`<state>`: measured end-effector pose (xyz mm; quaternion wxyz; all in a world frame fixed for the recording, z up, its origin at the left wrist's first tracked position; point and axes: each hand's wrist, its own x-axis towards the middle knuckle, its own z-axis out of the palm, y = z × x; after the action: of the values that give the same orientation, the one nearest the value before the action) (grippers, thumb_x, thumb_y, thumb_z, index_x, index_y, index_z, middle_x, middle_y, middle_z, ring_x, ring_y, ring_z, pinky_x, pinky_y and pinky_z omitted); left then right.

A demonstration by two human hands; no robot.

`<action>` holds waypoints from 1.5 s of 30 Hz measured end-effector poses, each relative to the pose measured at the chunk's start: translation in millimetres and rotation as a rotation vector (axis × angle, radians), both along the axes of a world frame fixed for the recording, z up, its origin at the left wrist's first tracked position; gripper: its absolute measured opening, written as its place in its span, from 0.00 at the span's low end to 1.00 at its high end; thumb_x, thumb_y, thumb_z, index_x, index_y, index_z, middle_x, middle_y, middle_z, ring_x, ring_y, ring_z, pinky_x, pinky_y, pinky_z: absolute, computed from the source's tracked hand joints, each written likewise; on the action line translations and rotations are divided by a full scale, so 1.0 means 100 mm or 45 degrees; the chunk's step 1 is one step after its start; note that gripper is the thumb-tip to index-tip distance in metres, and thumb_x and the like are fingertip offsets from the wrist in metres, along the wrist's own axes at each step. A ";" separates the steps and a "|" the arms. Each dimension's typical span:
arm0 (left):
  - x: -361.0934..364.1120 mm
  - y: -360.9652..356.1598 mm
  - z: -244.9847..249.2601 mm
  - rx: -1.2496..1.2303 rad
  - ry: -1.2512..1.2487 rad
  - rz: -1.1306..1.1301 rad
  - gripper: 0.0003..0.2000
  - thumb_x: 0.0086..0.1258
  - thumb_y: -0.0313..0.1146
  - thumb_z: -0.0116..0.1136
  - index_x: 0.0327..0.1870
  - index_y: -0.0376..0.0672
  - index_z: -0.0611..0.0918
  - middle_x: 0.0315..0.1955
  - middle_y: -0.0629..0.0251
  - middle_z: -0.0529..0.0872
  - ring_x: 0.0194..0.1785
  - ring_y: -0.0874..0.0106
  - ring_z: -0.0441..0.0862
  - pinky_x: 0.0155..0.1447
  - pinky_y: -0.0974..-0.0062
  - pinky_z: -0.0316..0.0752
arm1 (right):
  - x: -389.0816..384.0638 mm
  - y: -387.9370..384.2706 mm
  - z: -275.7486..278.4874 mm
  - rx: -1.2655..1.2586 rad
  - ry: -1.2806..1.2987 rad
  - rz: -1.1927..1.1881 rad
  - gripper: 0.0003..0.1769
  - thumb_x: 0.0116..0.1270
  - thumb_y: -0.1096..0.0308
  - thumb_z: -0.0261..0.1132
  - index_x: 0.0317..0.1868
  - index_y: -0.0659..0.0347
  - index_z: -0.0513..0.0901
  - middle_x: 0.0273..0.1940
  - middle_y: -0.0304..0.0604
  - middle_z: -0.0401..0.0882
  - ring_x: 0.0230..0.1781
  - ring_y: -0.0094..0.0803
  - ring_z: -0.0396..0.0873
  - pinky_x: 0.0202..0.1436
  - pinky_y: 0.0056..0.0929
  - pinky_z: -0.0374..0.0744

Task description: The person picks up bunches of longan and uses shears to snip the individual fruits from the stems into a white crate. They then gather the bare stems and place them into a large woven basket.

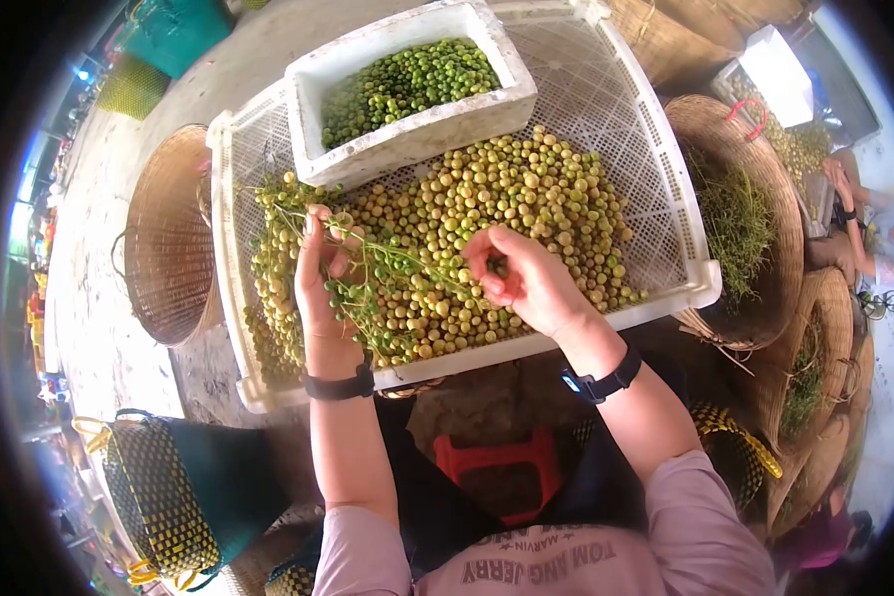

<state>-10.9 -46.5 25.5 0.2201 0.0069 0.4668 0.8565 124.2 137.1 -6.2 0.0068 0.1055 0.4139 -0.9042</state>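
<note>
My left hand (326,263) is closed around a thin branched stem (392,256) that bears small green round fruits and reaches across toward my right hand. My right hand (526,280) is curled near the stem's far end, with some dark green fruits (497,265) showing between its fingers. Below both hands lies a broad layer of yellow-green round fruits (526,189) in a white perforated plastic tray (651,149). A white foam box (417,134) stands on the tray's far side, with smaller, greener fruits (417,84) inside.
A wicker basket (164,248) stands to the left, beside a yellow-and-black woven basket (159,487). On the right, another wicker basket (780,189) holds green stems (730,223). A red plastic stool (507,457) is below the tray. Another person's hand (839,184) shows at far right.
</note>
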 end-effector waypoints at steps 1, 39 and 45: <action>0.01 0.01 -0.02 -0.003 -0.003 -0.006 0.09 0.75 0.44 0.51 0.44 0.52 0.78 0.27 0.76 0.76 0.30 0.90 0.73 0.25 0.85 0.70 | -0.01 -0.02 -0.01 0.003 0.054 0.074 0.22 0.75 0.48 0.52 0.40 0.60 0.77 0.30 0.31 0.72 0.24 0.16 0.63 0.22 0.15 0.61; -0.07 -0.12 -0.17 -0.035 0.222 -0.217 0.06 0.75 0.42 0.52 0.43 0.52 0.77 0.38 0.71 0.80 0.24 0.86 0.66 0.25 0.87 0.65 | 0.06 -0.07 0.11 -0.061 -0.279 0.135 0.20 0.72 0.48 0.57 0.43 0.58 0.78 0.31 0.33 0.72 0.22 0.11 0.61 0.21 0.11 0.61; -0.02 -0.09 -0.11 -0.154 0.246 -0.212 0.07 0.75 0.42 0.52 0.43 0.52 0.77 0.37 0.72 0.80 0.24 0.86 0.66 0.25 0.86 0.65 | 0.07 -0.04 0.12 0.085 -0.086 0.285 0.20 0.69 0.45 0.61 0.39 0.54 0.77 0.29 0.26 0.68 0.21 0.08 0.58 0.21 0.09 0.56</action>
<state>-13.4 -56.0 14.2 0.2445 0.1147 0.5344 0.8009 131.0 132.8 5.6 0.1179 0.0892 0.4524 -0.8795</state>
